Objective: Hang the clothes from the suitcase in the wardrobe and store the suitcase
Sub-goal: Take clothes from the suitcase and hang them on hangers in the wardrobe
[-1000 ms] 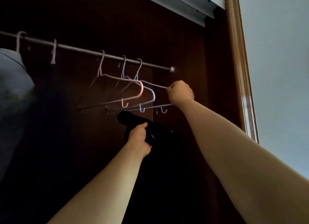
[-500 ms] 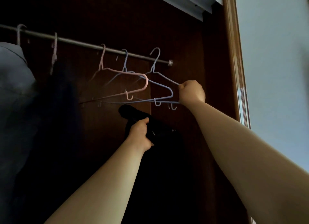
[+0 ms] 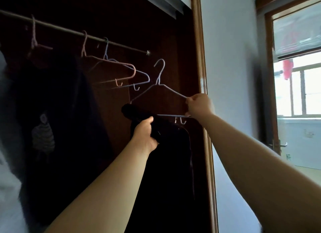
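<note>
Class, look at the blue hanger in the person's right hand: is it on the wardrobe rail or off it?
Off. The blue hanger's hook hangs free below the rail, and the right hand holds its corner.

Two bare, sleeveless forearms (image 3: 107, 189)

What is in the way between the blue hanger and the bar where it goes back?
Nothing visible blocks it. The blue hanger in the right hand sits just below the bar's free right end; the other hangers hang further left.
</note>
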